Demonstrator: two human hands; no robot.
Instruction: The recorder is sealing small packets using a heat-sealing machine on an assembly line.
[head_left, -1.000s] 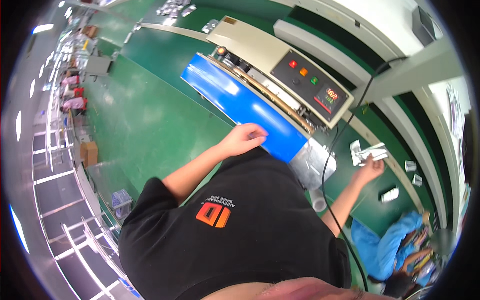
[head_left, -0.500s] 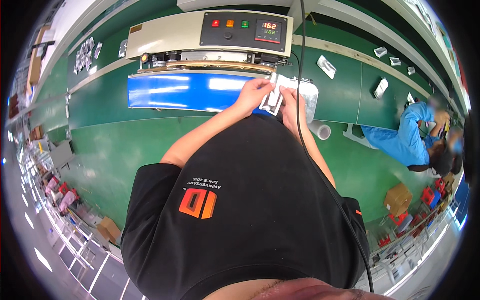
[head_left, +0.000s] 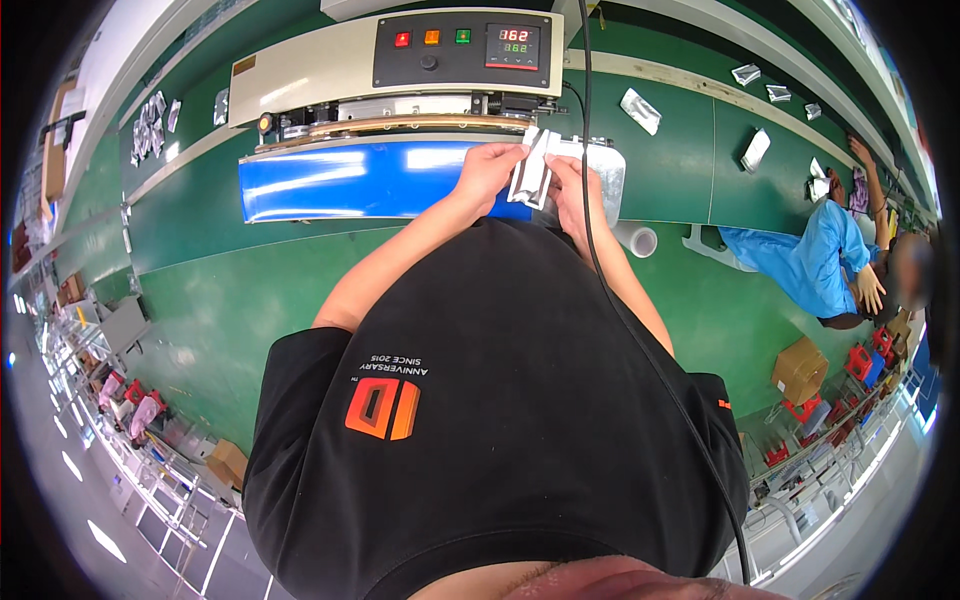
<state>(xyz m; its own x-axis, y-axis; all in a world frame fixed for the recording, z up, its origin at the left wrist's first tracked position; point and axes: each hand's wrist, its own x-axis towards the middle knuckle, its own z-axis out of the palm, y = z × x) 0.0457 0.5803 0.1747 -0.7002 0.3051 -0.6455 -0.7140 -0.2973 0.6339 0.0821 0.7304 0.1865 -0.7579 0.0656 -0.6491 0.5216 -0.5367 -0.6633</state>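
Observation:
Both hands hold a small stack of silvery foil pouches (head_left: 531,172) over the right end of a blue conveyor belt (head_left: 340,182). My left hand (head_left: 489,170) grips the pouches from the left and my right hand (head_left: 567,180) from the right. Behind the belt stands a beige sealing machine (head_left: 310,72) with a dark control panel (head_left: 462,48) of coloured lights and a red digital display.
More foil pouches (head_left: 640,110) lie on the green table at right and a group at far left (head_left: 150,120). A roll of tape (head_left: 637,240) sits near my right forearm. A person in blue (head_left: 800,262) works at right. A black cable (head_left: 590,200) hangs down.
The view has swung so the machine is centred. My right hand came in from the far right table, and both hands now hold the pouches together at the belt's right end.

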